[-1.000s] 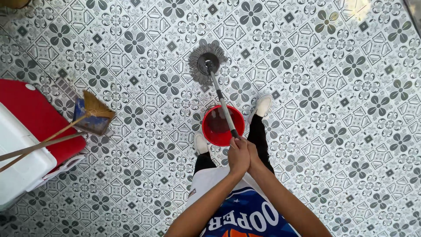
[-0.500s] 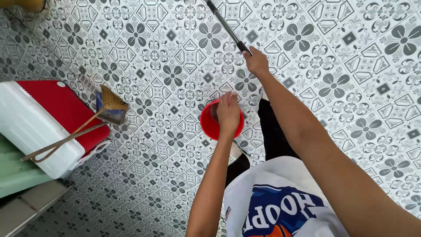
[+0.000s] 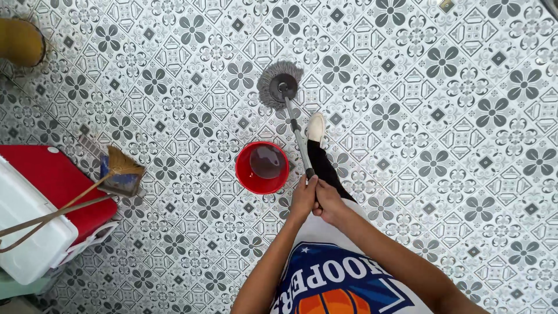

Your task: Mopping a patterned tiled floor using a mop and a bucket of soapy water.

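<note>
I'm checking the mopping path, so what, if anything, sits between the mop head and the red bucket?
Nothing visible does. The mop head rests on the patterned tile floor beyond the red bucket, with only bare tile between them. Both the left hand and right hand grip the mop handle.

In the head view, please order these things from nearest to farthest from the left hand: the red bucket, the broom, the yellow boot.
From the left hand, on the mop handle:
1. Red bucket, just up-left of the hand.
2. Broom, far left, leaning by the red and white cooler.
3. Yellow boot, top-left corner.
</note>
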